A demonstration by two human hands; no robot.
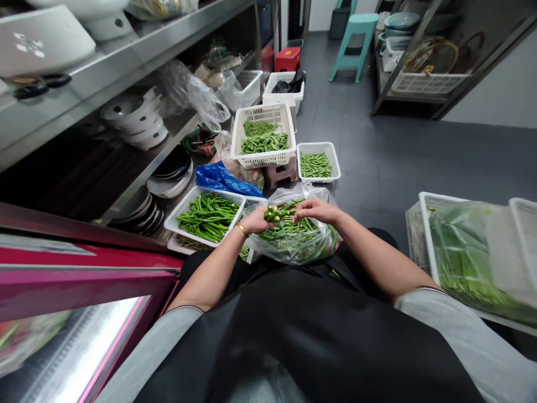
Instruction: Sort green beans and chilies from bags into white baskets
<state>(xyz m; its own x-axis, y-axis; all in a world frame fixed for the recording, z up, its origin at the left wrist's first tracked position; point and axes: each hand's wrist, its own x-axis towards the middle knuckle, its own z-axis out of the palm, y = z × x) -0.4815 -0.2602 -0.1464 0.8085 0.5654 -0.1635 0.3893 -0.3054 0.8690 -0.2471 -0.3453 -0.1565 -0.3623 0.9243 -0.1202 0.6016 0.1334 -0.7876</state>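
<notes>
My left hand (258, 220), with a gold bracelet at the wrist, is closed around a bunch of slim green chili peppers (274, 213), their pale ends pointing up and to the left. Close beside it on the right, my right hand (318, 211) has thumb and fingers pinched together; what is in the pinch is too small to make out. Both hands are over an opened clear plastic bag (289, 254) full of long green pieces, some reddish. Left of the bag, a white basket (241, 224) holds a heap of long green chili peppers (205, 218).
Ahead, a white basket (288, 120) of cut greens rests on a small stool (281, 172). Beside it is a smaller basket (329, 146) of green pods. A crate (428, 238) with bagged leafy greens stands right. Metal shelving (176, 28) and a pink-framed cabinet (138, 280) line the left.
</notes>
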